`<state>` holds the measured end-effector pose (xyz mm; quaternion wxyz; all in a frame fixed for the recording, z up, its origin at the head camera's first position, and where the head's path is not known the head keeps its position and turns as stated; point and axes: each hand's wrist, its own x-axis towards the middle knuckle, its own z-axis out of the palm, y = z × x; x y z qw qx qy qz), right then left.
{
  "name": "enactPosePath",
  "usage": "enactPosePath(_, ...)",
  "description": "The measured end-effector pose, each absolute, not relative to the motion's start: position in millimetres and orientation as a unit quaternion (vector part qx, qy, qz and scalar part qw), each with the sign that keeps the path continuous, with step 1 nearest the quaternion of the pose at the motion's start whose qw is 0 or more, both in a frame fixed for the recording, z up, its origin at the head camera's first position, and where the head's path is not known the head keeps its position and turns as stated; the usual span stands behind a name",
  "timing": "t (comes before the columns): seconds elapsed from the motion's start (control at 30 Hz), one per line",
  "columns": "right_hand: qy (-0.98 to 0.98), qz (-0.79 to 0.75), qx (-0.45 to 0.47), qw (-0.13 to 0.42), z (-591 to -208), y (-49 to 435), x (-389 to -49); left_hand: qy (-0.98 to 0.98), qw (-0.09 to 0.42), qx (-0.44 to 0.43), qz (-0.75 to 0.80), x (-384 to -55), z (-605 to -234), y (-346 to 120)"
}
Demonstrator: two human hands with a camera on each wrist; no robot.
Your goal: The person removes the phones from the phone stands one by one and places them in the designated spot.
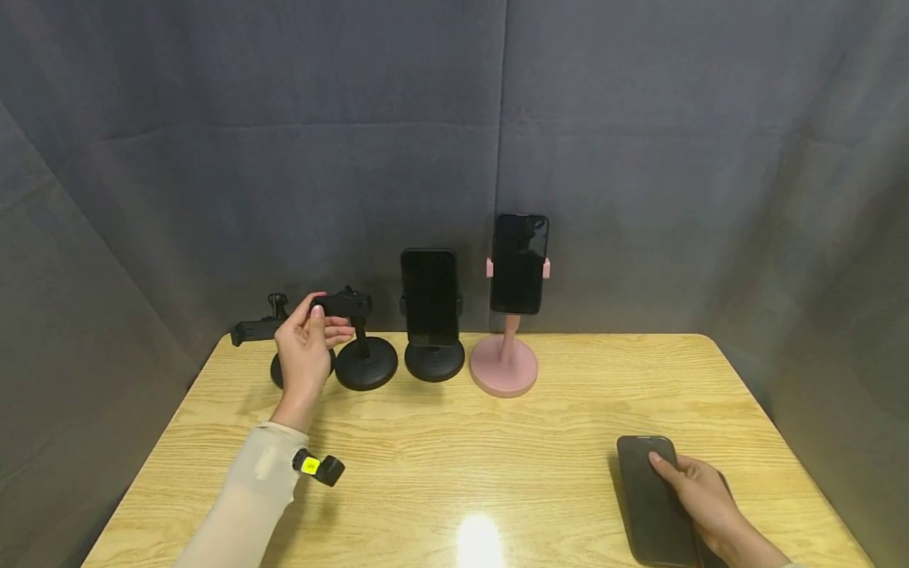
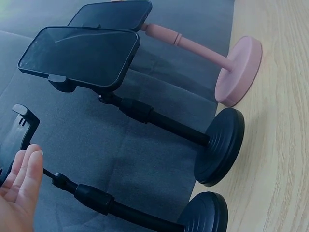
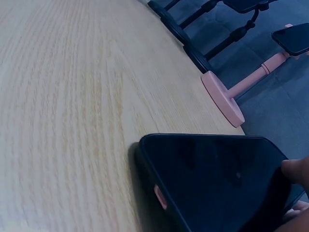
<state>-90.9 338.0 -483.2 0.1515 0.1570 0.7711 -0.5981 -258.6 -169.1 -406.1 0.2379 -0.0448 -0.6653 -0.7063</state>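
Observation:
My left hand pinches the left end of the clamp on a black phone stand, thumb in front. This clamp carries no phone; in the left wrist view its bent arm rises beyond my fingers. At the front right, my right hand grips a dark phone by its right edge, the thumb lying on the screen. The same phone fills the bottom of the right wrist view. Another dark phone shows partly under that hand.
Left of my left hand stands another black phone stand without a phone. To the right, a black stand holds a phone, and a pink stand holds another phone. A grey curtain hangs behind the wooden table.

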Motion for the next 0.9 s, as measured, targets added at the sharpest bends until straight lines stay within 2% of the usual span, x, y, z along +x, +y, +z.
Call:
enactPosePath(0.3,0.797,-0.569,0.129,0.158,-484.0,343.9,-93.1,-0.67,0.234,-0.046,-0.704,-258.4,-406.0,-170.1)
enactPosePath(0.73,0.844,-0.516,0.113,0.089,-486.3,344.4,-94.4,-0.658,0.24,-0.06,-0.711,-258.4,-406.0,-171.2)
enactPosePath(0.9,0.894,-0.431,0.104,0.059,-485.2,344.2,-98.5,-0.655,0.239,-0.06,-0.715,-258.6,-405.5,-171.8)
